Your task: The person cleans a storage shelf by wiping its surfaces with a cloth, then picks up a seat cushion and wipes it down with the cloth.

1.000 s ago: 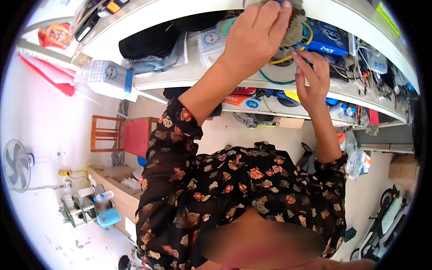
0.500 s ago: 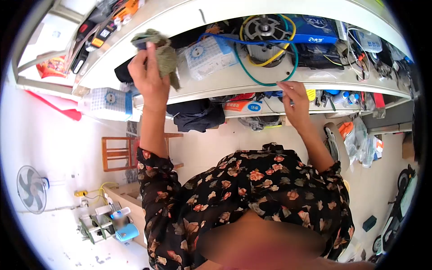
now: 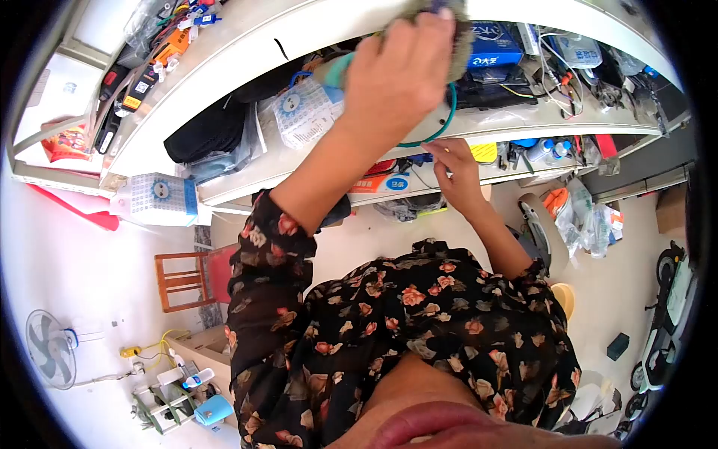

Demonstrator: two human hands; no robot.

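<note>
My left hand (image 3: 400, 78) is closed around a fuzzy grey-green cloth (image 3: 461, 46), held against the white front edge of the upper shelf. My left hand and forearm hide the motor and much of the coiled cables behind them. Part of a green cable (image 3: 451, 112) loops down beside my left hand. My right hand (image 3: 458, 172) is lower, at the edge of the shelf below. Its fingers are apart, with the fingertips at the bottom of the green loop; whether they touch it is unclear. A white-and-blue checked packet (image 3: 303, 112) lies left of my left wrist.
On the shelf are a blue box (image 3: 493, 46), black bags (image 3: 213, 127) and tangled wires (image 3: 565, 82). Bottles (image 3: 540, 150) stand on the lower level. A checked box (image 3: 158, 196) is at the left end. Behind are a wooden chair (image 3: 179, 280) and a fan (image 3: 51, 348).
My left hand has swept right with the cloth, from the shelf's left part to in front of the motor. The view has shifted slightly; my right hand stays near the green loop.
</note>
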